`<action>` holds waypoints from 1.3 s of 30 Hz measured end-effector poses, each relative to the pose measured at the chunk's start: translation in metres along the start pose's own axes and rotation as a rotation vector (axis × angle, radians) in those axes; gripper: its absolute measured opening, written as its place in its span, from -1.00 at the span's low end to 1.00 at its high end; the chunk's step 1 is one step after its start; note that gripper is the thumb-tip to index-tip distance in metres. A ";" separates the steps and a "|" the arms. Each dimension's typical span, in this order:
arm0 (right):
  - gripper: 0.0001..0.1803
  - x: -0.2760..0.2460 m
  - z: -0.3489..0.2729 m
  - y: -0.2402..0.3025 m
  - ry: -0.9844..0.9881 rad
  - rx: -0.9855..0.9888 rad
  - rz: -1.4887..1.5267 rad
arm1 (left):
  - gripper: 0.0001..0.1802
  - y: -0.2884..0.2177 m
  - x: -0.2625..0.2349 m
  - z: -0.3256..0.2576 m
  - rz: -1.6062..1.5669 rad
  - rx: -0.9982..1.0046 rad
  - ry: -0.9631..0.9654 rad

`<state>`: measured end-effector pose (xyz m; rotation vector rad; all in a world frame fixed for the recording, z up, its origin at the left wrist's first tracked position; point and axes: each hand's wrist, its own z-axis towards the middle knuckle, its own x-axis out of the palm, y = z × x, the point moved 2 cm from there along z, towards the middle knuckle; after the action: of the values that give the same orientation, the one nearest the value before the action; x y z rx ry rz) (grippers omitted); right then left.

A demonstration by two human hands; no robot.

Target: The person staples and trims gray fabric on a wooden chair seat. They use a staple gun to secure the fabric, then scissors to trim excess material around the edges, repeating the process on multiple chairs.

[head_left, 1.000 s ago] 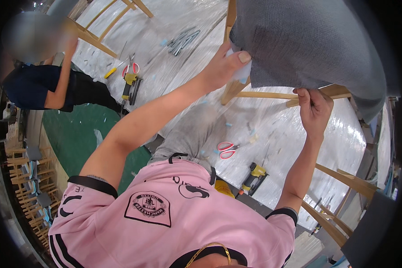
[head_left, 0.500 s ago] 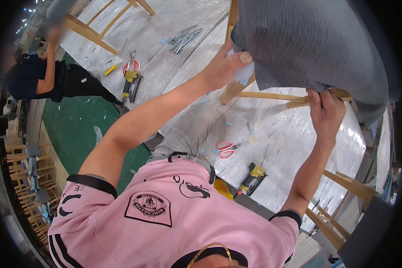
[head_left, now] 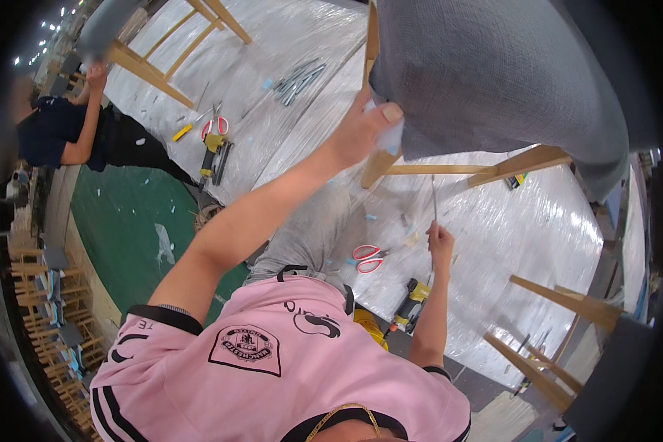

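A wooden chair frame (head_left: pixel 379 166) carries grey fabric (head_left: pixel 493 81), draped over its upholstered part with a loose lower edge hanging. At the fabric's left corner my left hand (head_left: pixel 361 131) is closed, the thumb pressing the cloth and a bit of pale lining (head_left: pixel 392 140). My right hand (head_left: pixel 440 239) is closed around the lower end of a thin metal rod-like tool (head_left: pixel 434 195), which points up toward the chair's wooden rail; its handle is hidden in the fist. Red-handled scissors (head_left: pixel 368 258) and a yellow-black staple gun (head_left: pixel 412 300) lie near that hand.
Plastic film covers the worktable (head_left: pixel 486 236). Across it lie a pile of metal strips (head_left: pixel 300 81), a second staple gun (head_left: pixel 214 155) and more scissors (head_left: pixel 215 127). A co-worker (head_left: pixel 74 129) stands at the left by another chair (head_left: pixel 151 74). Chair legs (head_left: pixel 567 302) jut in at the right.
My right hand has let go of the fabric's lower edge, moved down and left, and taken up the thin rod-like tool from the table. My left hand still grips the corner.
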<state>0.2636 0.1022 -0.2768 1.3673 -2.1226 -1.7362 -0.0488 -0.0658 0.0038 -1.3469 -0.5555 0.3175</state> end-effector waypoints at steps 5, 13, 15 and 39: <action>-0.58 0.020 -0.008 -0.165 -0.159 0.133 -0.541 | 0.08 0.006 0.086 -0.027 -0.083 0.025 0.067; -0.47 -0.033 -0.054 0.111 -0.334 -0.305 0.653 | 0.03 0.011 0.100 -0.049 -0.061 -0.102 -0.066; -0.39 -0.049 -0.096 0.194 -0.112 -0.495 0.841 | -0.04 0.011 0.103 -0.047 -0.060 -0.057 -0.055; -0.32 -0.005 -0.103 0.267 0.027 -0.898 0.912 | 0.07 -0.003 0.098 -0.036 -0.001 0.034 0.131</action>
<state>0.1709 0.0183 -0.0196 0.1322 -1.2437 -1.7711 0.0521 -0.0452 0.0214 -1.3240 -0.4395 0.2355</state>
